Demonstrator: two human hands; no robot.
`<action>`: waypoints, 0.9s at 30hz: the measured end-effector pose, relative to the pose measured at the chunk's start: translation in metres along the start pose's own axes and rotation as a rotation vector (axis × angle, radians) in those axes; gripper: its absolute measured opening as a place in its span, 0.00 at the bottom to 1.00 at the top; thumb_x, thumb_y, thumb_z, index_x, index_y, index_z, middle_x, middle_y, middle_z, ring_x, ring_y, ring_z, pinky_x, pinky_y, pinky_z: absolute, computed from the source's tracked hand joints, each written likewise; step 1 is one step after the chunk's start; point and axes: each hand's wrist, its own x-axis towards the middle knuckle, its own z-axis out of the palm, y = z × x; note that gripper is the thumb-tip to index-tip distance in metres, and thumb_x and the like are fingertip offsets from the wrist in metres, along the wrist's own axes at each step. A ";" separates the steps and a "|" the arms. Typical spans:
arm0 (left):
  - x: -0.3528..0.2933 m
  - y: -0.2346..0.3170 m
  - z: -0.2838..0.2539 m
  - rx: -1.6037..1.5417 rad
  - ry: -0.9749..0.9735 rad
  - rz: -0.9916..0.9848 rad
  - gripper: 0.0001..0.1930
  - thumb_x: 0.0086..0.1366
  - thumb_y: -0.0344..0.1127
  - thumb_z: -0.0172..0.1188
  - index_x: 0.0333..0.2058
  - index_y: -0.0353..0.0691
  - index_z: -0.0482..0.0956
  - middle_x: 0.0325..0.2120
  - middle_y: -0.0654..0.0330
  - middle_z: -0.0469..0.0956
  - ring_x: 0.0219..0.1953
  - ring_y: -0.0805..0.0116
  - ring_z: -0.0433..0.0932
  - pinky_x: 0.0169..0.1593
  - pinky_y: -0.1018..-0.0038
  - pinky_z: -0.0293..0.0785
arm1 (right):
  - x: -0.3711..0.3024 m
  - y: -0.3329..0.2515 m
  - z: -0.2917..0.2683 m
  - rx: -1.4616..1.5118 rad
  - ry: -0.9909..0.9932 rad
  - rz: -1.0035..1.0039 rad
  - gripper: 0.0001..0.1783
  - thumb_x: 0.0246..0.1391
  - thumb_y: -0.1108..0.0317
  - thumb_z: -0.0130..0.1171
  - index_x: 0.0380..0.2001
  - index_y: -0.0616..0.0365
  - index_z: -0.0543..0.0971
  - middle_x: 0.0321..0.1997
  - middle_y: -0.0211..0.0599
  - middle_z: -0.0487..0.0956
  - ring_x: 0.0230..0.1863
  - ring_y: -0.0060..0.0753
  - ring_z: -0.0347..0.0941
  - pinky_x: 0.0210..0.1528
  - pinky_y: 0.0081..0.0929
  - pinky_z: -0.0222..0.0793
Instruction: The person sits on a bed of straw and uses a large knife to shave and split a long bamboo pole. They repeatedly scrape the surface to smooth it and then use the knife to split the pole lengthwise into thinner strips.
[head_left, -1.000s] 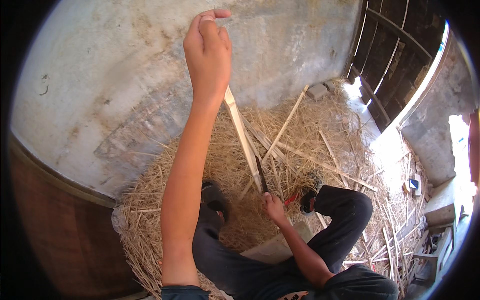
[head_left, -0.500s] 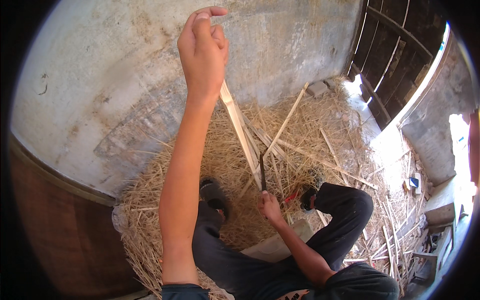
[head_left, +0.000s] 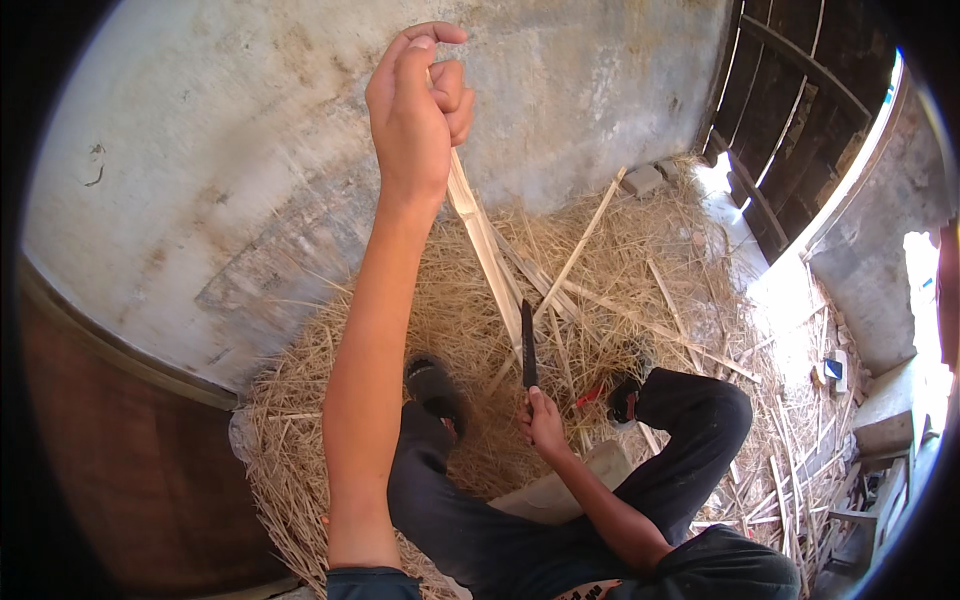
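Note:
My left hand (head_left: 412, 125) is raised high in front of the wall, its fingers curled round the upper end of a long, pale split bamboo strip (head_left: 478, 222). The strip slants down from behind my wrist toward the knife, and its lower end is hard to make out. Between my knees, my right hand (head_left: 543, 422) grips the handle of a dark-bladed knife (head_left: 528, 345). The blade points up and away, its flat side showing, right beside the strip's lower part. I cannot tell whether the two touch.
Straw-like shavings (head_left: 400, 290) cover the floor, with loose strips (head_left: 582, 240) lying across them. A pale block (head_left: 570, 485) is between my legs. The stained wall (head_left: 250, 130) rises ahead; a dark plank door (head_left: 790, 100) stands far right. A reddish-brown panel (head_left: 120, 440) is at left.
The knife blade has turned, now showing a broader side and standing more upright. My left hand sits slightly lower and further right in the picture, and the whole view has shifted a little.

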 end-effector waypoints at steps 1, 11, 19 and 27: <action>0.000 -0.001 0.002 0.022 0.021 0.006 0.16 0.75 0.40 0.42 0.48 0.35 0.73 0.15 0.73 0.50 0.15 0.81 0.47 0.20 0.77 0.43 | -0.006 -0.006 0.003 -0.033 0.041 -0.062 0.24 0.77 0.47 0.39 0.31 0.52 0.66 0.21 0.24 0.64 0.18 0.18 0.58 0.21 0.22 0.55; -0.002 0.002 0.013 0.046 0.053 0.025 0.15 0.75 0.38 0.41 0.47 0.35 0.74 0.14 0.72 0.50 0.14 0.81 0.47 0.20 0.76 0.43 | 0.009 -0.007 0.006 -0.372 0.299 -0.689 0.19 0.77 0.50 0.40 0.36 0.53 0.65 0.22 0.21 0.62 0.20 0.15 0.58 0.21 0.16 0.54; -0.011 0.004 0.021 0.109 0.113 0.079 0.15 0.77 0.37 0.41 0.45 0.34 0.75 0.14 0.72 0.53 0.14 0.82 0.48 0.19 0.76 0.44 | 0.010 0.007 -0.005 -0.160 0.064 -0.102 0.24 0.75 0.49 0.45 0.31 0.59 0.71 0.22 0.28 0.67 0.24 0.23 0.64 0.29 0.31 0.64; -0.009 0.000 0.025 0.126 0.078 0.125 0.16 0.77 0.38 0.40 0.45 0.34 0.75 0.14 0.73 0.50 0.14 0.82 0.47 0.19 0.76 0.43 | 0.029 0.034 -0.037 -0.823 0.223 -0.536 0.25 0.76 0.48 0.42 0.28 0.52 0.67 0.16 0.24 0.61 0.15 0.21 0.58 0.19 0.27 0.54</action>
